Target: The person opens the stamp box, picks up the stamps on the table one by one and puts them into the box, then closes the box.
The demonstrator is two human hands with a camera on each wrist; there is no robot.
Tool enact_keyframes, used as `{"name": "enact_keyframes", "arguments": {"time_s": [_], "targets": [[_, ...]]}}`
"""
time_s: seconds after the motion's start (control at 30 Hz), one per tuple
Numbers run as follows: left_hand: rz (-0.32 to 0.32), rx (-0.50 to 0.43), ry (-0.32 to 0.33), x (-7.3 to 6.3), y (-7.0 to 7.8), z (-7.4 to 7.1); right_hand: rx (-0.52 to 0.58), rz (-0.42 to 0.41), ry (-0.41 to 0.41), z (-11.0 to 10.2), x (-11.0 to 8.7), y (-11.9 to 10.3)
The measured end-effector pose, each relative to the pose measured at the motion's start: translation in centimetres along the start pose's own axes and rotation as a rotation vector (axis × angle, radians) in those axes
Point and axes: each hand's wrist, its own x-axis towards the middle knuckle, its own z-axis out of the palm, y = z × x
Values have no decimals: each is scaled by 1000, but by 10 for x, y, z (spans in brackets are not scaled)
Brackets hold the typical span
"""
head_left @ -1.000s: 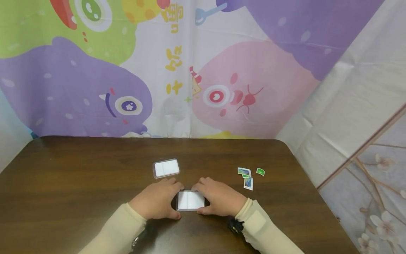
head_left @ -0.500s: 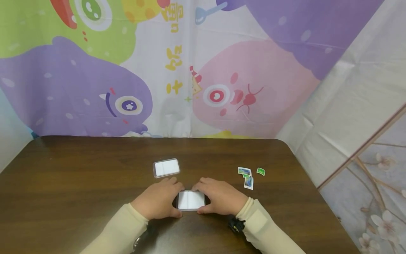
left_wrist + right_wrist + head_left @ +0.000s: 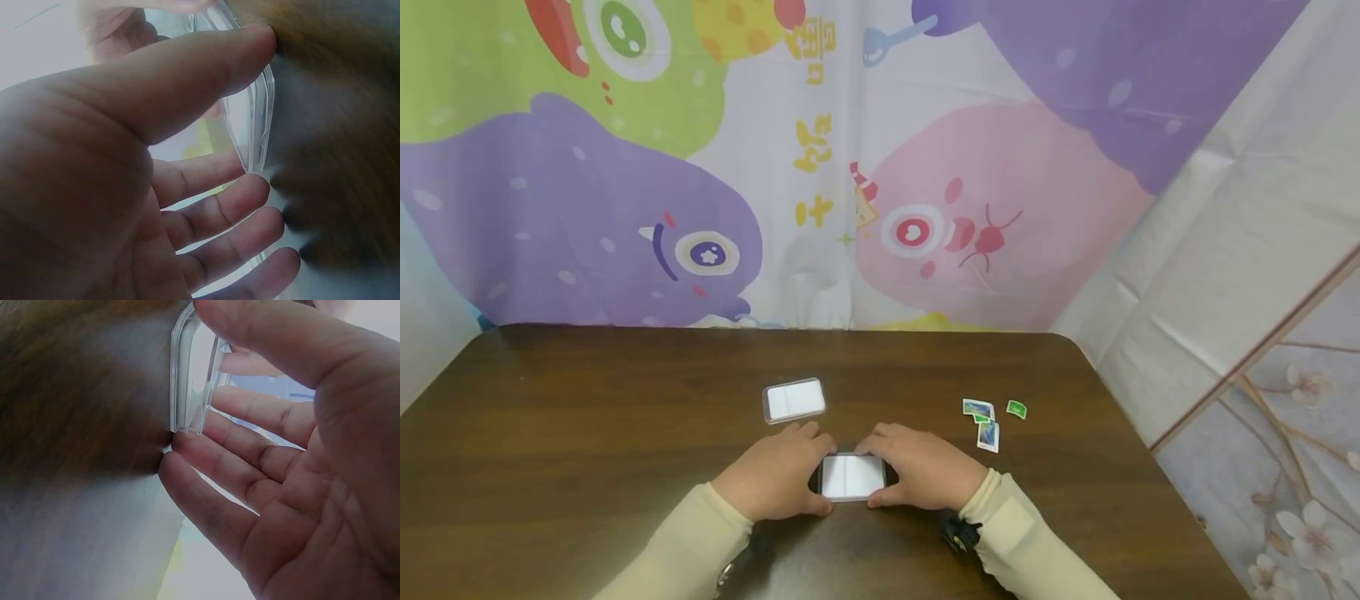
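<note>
A small rectangular clear plastic case (image 3: 852,477) with a white inside lies on the table between my two hands. My left hand (image 3: 777,475) holds its left end, thumb at the near edge and forefinger at the far edge. At the other end my right hand (image 3: 925,471) grips it the same way. In the left wrist view the clear rim of the case (image 3: 255,125) shows between thumb and forefinger, with the other fingers spread close to the tabletop. The right wrist view shows a corner of the case (image 3: 187,381) against the fingers.
A second clear case (image 3: 794,400) with a white inside lies just beyond my left hand. Several small stamp-like paper pieces (image 3: 988,436) lie to the right, some overlapping, with a green one (image 3: 1017,409) apart. A cartoon-printed curtain (image 3: 808,275) hangs behind the brown table (image 3: 587,417).
Both hands keep their hold on the case, which stays in place. The head view has tipped slightly, so everything sits a little lower in it.
</note>
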Motion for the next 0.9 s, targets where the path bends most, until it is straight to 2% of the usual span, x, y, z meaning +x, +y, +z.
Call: {"name": "enact_keyframes", "arguments": {"time_s": [0.53, 0.73, 0.9], "targets": [[-10, -28, 1, -1, 0, 0, 62, -19, 8, -4, -2, 7], [-32, -48, -10, 0, -3, -1, 76, -30, 77, -18, -9, 13], [-25, -53, -14, 1, -5, -1, 37, 24, 164, -29, -13, 17]]}}
